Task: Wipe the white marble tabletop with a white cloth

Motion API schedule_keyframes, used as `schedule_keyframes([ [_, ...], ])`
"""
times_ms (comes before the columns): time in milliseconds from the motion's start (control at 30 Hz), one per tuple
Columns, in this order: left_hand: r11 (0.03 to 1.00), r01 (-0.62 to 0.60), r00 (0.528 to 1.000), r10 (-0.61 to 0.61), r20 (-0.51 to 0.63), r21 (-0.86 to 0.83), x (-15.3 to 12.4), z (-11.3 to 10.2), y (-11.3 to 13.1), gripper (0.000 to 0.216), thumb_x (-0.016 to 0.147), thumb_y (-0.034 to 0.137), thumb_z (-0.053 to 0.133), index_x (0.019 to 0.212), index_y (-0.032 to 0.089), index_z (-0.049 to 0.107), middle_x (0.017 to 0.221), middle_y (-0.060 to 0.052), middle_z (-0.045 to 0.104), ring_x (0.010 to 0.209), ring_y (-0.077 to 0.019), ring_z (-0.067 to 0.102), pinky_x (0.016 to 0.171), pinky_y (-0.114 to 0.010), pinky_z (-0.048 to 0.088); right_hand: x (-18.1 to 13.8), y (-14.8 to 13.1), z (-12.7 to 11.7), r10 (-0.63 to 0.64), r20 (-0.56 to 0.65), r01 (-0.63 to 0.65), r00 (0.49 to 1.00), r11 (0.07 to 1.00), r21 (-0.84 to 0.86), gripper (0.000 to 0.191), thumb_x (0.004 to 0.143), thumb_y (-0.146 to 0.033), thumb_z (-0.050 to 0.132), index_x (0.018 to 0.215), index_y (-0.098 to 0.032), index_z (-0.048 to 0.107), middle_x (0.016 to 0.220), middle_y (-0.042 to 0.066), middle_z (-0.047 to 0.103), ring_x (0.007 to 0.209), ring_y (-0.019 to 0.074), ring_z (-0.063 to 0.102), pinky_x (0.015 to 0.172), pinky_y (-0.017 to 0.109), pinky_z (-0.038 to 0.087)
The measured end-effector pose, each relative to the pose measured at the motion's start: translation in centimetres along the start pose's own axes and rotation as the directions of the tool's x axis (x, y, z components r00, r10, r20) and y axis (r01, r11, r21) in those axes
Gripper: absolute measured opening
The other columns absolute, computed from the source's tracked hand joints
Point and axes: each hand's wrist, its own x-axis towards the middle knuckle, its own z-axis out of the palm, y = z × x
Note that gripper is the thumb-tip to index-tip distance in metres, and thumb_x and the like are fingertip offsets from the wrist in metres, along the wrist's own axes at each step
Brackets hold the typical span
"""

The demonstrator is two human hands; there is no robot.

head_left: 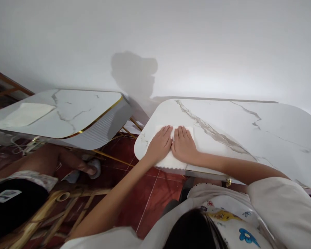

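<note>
A white sheet [171, 163] with a wavy front edge lies on the rounded left end of a white marbled tabletop [228, 117]. Whether it is cloth or paper, I cannot tell. My left hand [160, 145] rests flat on its left part, fingers stretched out and pointing away from me. Beside it, my right hand [184, 146] lies flat on the same sheet, its fingers also straight. The two hands touch or nearly touch at the thumbs. Much of the sheet's middle is hidden under them.
On the left stands a second marbled table [83, 103] with a gold rim, carrying a similar white sheet [26, 114]. A person's leg [46, 155] shows below it, near a bamboo chair [67, 211]. Red floor tiles [142, 190] separate the tables; a white wall [209, 45] rises behind.
</note>
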Motion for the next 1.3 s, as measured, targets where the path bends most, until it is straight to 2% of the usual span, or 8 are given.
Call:
schedule_keyframes([
  [167, 0.999, 0.025, 0.999, -0.023, -0.031, 0.044, -2.2, 0.6, 3.6, 0.052, 0.094, 0.028, 0.024, 0.139, 0.008, 0.040, 0.144, -0.017, 0.044, 0.136, -0.0278, 0.038, 0.112, -0.050, 0.033, -3.9, 1.1, -1.2, -0.053, -0.009, 0.053, 0.999, 0.999, 0.011, 0.057, 0.091, -0.025, 0.036, 0.139, 0.006, 0.040, 0.146, 0.025, 0.038, 0.138, 0.0333, 0.033, 0.114, 0.047, 0.027],
  [333, 0.999, -0.019, 1.000, 0.018, 0.015, 0.040, 0.6, 2.0, 5.7, 0.052, 0.092, 0.026, 0.027, 0.137, 0.004, 0.041, 0.144, -0.020, 0.044, 0.136, -0.0300, 0.038, 0.111, -0.050, 0.032, -4.2, 4.5, -1.8, -0.036, 0.049, 0.039, 0.998, 0.998, -0.054, 0.057, 0.091, -0.026, 0.034, 0.141, 0.000, 0.039, 0.147, 0.020, 0.039, 0.139, 0.0294, 0.033, 0.115, 0.044, 0.028],
  [433, 0.999, -0.044, 0.999, 0.044, 0.009, 0.004, 4.7, 2.9, 5.7, 0.051, 0.090, 0.024, 0.030, 0.135, 0.004, 0.042, 0.142, -0.020, 0.046, 0.135, -0.0290, 0.039, 0.112, -0.048, 0.032, -2.0, 7.4, -2.0, 0.012, 0.060, -0.006, 0.998, 0.996, -0.093, 0.056, 0.091, -0.024, 0.032, 0.142, 0.000, 0.039, 0.148, 0.019, 0.039, 0.139, 0.0288, 0.032, 0.115, 0.042, 0.027],
  [633, 0.998, -0.044, 0.996, 0.040, -0.082, -0.046, 13.1, 4.0, 5.1, 0.041, 0.087, 0.017, 0.033, 0.121, 0.004, 0.053, 0.123, -0.019, 0.058, 0.122, -0.0285, 0.050, 0.107, -0.045, 0.037, 4.6, 13.8, -2.1, -0.046, 0.137, 0.059, 0.990, 0.994, -0.095, 0.054, 0.093, -0.019, 0.028, 0.141, 0.004, 0.036, 0.148, 0.022, 0.037, 0.139, 0.0298, 0.031, 0.114, 0.041, 0.024],
  [800, 0.986, -0.036, 0.994, 0.018, -0.112, -0.162, 18.8, 5.0, 3.4, 0.035, 0.085, 0.016, 0.039, 0.113, 0.007, 0.058, 0.119, -0.018, 0.061, 0.118, -0.0273, 0.052, 0.108, -0.041, 0.036, 9.5, 17.7, -1.3, -0.008, 0.125, 0.021, 0.992, 0.994, -0.107, 0.053, 0.094, -0.019, 0.028, 0.142, 0.004, 0.034, 0.149, 0.021, 0.036, 0.140, 0.0291, 0.029, 0.113, 0.041, 0.022],
  [933, 0.978, -0.063, 0.987, 0.032, -0.155, -0.199, 22.7, 6.4, 1.4, 0.036, 0.084, 0.018, 0.041, 0.115, 0.009, 0.058, 0.124, -0.016, 0.060, 0.120, -0.0266, 0.051, 0.108, -0.041, 0.036, 13.0, 19.4, -0.5, 0.020, 0.106, -0.009, 0.994, 0.995, -0.099, 0.050, 0.094, -0.020, 0.029, 0.137, 0.004, 0.040, 0.145, 0.023, 0.041, 0.138, 0.0309, 0.032, 0.111, 0.043, 0.023],
  [1067, 0.968, -0.067, 0.985, 0.025, -0.170, -0.242, 25.6, 7.5, -0.2, 0.036, 0.085, 0.016, 0.038, 0.114, 0.012, 0.060, 0.124, -0.014, 0.061, 0.119, -0.0250, 0.052, 0.107, -0.040, 0.037, 15.9, 20.1, 0.4, 0.136, 0.054, -0.132, 0.989, 0.988, -0.077, 0.044, 0.094, -0.021, 0.030, 0.126, 0.002, 0.050, 0.136, 0.024, 0.051, 0.134, 0.0330, 0.036, 0.107, 0.046, 0.027],
  [1300, 0.964, -0.040, 0.989, 0.001, -0.149, -0.263, 28.2, 8.0, -1.4, 0.031, 0.085, 0.013, 0.036, 0.099, 0.017, 0.063, 0.113, -0.012, 0.066, 0.111, -0.0243, 0.057, 0.100, -0.038, 0.042, 17.9, 20.9, 1.4, 0.201, -0.027, -0.202, 0.979, 0.977, -0.064, 0.041, 0.095, -0.021, 0.028, 0.117, -0.003, 0.057, 0.124, 0.021, 0.060, 0.123, 0.0304, 0.047, 0.105, 0.043, 0.030],
])
